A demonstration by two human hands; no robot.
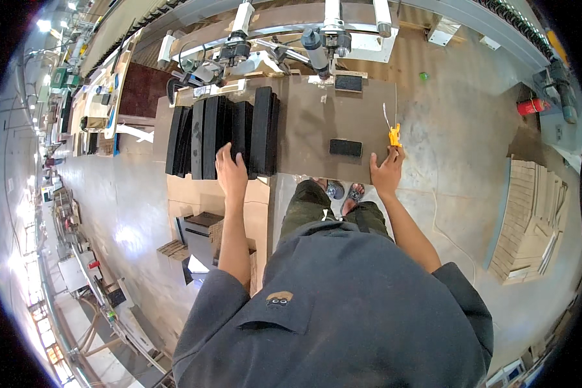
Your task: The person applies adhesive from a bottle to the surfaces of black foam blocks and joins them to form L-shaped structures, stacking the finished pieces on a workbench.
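Note:
Several stacks of flat black strips (pixel 216 139) stand side by side on the left of the brown tabletop (pixel 304 142). My left hand (pixel 232 173) lies against their near side, thumb apart from the fingers and gripping nothing that I can see. My right hand (pixel 387 173) rests at the table's right edge, with its thumb spread from the fingers. Just beyond its fingertips is a yellow tool-like piece (pixel 395 134) with a thin line rising from it; whether they touch is unclear. A small black block (pixel 345 148) lies left of my right hand.
A second black block (pixel 348 83) lies at the table's far edge, under a machine with spindle-like heads (pixel 315 52). Stacked cardboard-coloured panels (pixel 527 220) stand on the floor at the right. Dark boxes (pixel 202 236) sit by my left forearm. A red extinguisher (pixel 531 107) is at the far right.

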